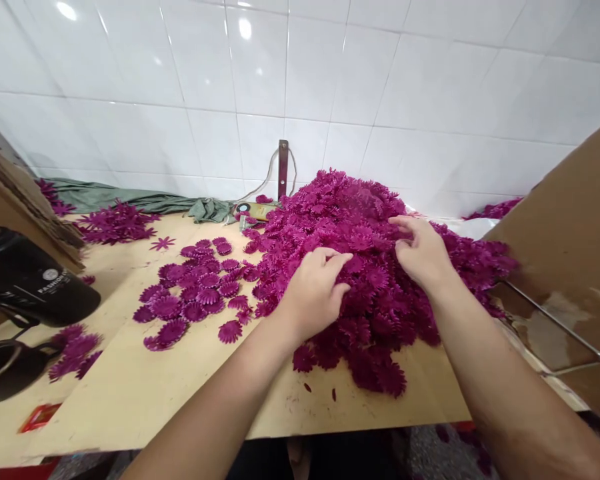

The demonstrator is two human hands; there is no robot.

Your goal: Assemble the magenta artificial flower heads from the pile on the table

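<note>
A big heap of magenta fabric flower petals (365, 220) lies on the cardboard-covered table (140, 387). My left hand (316, 290) rests on the heap's front left side, fingers curled into the petals. My right hand (420, 252) sits on top of the heap a little to the right, fingertips pinching at petals. Whether either hand holds a single petal I cannot make out. To the left of the heap, several petals (193, 293) lie spread flat on the table.
A black flask (30, 280) and a black cup (5, 370) lie at the left edge, with a red wrapper (40, 417) below. A cardboard box wall (575, 253) with a metal wire stands at the right. Green cloth (130, 199) and more petals (113, 223) lie along the tiled wall.
</note>
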